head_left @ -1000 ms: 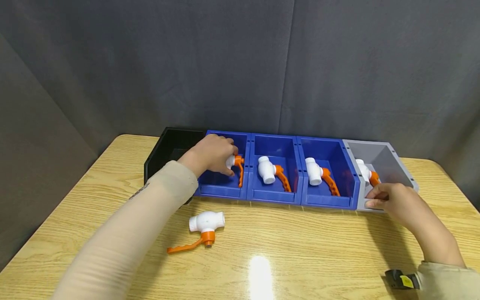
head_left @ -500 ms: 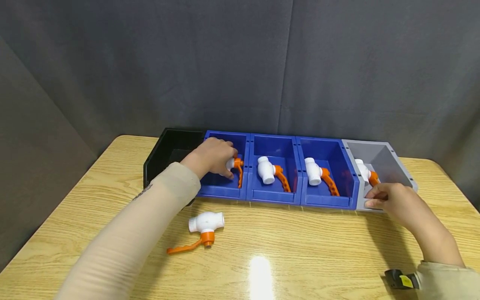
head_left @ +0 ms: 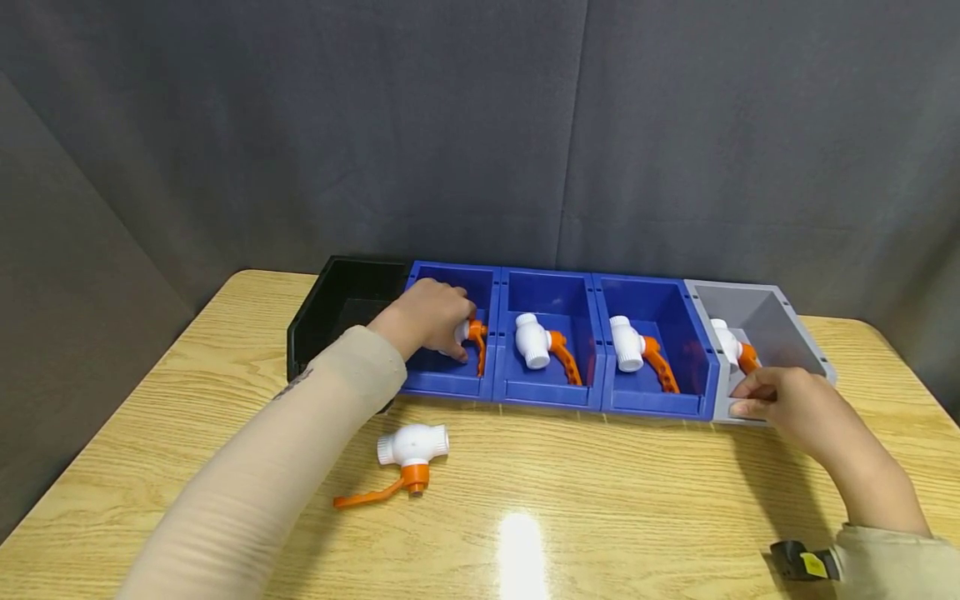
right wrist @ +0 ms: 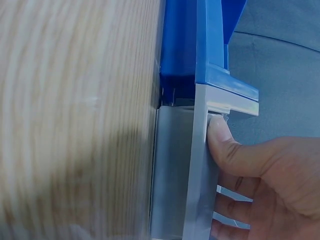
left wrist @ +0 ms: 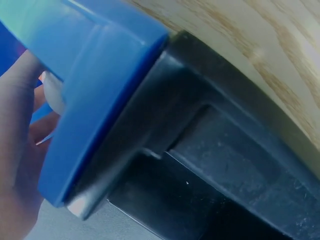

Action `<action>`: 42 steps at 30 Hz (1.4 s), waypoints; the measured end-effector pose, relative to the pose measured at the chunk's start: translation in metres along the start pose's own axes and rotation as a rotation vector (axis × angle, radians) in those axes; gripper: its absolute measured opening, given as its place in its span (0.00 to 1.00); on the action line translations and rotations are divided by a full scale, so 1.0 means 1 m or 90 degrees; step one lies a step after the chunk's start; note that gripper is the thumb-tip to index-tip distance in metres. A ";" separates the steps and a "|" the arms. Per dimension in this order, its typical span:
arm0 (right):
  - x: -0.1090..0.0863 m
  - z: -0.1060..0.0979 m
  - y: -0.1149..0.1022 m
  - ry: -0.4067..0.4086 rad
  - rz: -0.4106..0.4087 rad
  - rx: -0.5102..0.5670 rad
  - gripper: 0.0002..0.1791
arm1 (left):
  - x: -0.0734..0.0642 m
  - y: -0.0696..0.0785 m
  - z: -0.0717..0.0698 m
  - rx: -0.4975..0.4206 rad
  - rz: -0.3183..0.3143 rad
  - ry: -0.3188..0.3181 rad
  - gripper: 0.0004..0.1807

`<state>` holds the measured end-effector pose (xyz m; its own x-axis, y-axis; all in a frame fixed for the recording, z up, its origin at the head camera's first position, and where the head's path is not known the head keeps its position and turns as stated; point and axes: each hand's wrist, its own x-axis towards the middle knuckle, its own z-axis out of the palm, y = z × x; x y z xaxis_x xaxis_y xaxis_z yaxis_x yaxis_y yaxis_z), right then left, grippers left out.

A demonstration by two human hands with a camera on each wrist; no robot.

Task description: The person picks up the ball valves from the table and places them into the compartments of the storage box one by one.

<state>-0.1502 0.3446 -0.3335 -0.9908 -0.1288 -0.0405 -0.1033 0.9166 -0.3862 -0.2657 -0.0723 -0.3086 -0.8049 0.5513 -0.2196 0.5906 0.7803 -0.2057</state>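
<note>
My left hand (head_left: 437,315) reaches into the leftmost blue bin (head_left: 450,385) and grips a white ball valve by its body. The valve's orange lever handle (head_left: 480,343) shows past the fingers. In the left wrist view, a bit of the white valve body (left wrist: 53,91) appears between that hand and the bin wall. At the grey bin (head_left: 787,333), my right hand (head_left: 798,408) has its thumb (right wrist: 220,131) on the front rim, the other fingers inside. Close by lies another ball valve (head_left: 726,340); its handle end is hidden behind the hand, as are most fingertips.
The middle blue bin (head_left: 547,393) and right blue bin (head_left: 652,402) each hold one ball valve. A black bin (head_left: 330,308) joins the row's left end. Another ball valve (head_left: 414,444) lies on the wooden table (head_left: 600,500). Grey curtain (head_left: 480,125) hangs behind.
My left hand shifts slightly right and downward inside the blue bin, with the ball valve still in its grip. The right hand stays where it was.
</note>
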 end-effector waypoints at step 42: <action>0.001 -0.001 0.001 0.000 -0.006 0.001 0.07 | -0.024 -0.001 -0.010 -0.028 0.051 0.115 0.17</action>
<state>-0.1517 0.3461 -0.3329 -0.9898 -0.1373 -0.0375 -0.1122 0.9150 -0.3876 -0.2475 -0.0836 -0.2935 -0.7550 0.6532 -0.0575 0.6533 0.7417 -0.1520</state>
